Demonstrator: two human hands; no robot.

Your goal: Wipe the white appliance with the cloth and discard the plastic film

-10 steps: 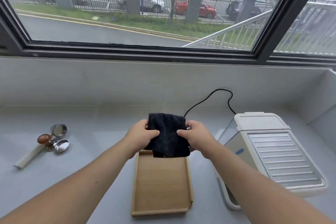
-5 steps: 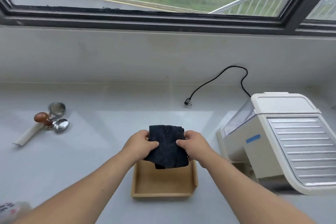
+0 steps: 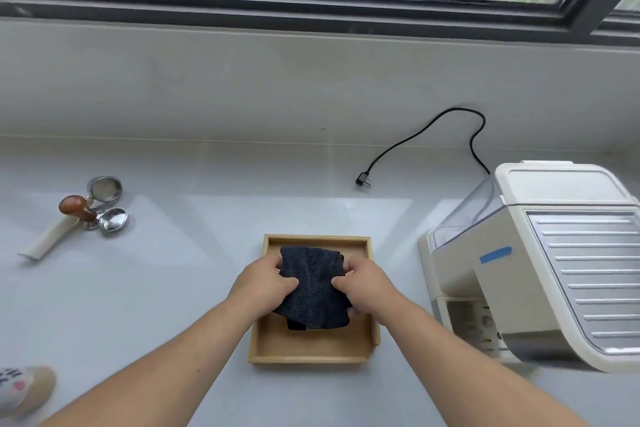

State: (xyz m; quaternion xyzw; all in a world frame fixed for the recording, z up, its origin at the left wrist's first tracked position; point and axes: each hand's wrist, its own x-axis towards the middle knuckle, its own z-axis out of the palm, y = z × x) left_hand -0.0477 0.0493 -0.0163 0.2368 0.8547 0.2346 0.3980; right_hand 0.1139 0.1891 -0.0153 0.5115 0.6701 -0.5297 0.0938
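A dark folded cloth (image 3: 313,291) hangs just over a shallow wooden tray (image 3: 311,350) in the middle of the pale counter. My left hand (image 3: 263,284) grips the cloth's left edge and my right hand (image 3: 363,282) grips its right edge. The white appliance (image 3: 540,263) stands to the right of the tray, with a ribbed metal top, a clear tank at its back and a strip of blue tape (image 3: 495,254) on its side. I cannot make out any plastic film.
A black power cord (image 3: 426,139) with its plug loose lies behind the appliance. At the far left lie a portafilter (image 3: 104,189), a wooden-knobbed tamper (image 3: 74,206) and a metal scoop (image 3: 112,218). A patterned item (image 3: 20,392) sits at the bottom left corner.
The view tipped downward, away from the window. Both hands lowered the cloth toward the tray, keeping their hold on it.
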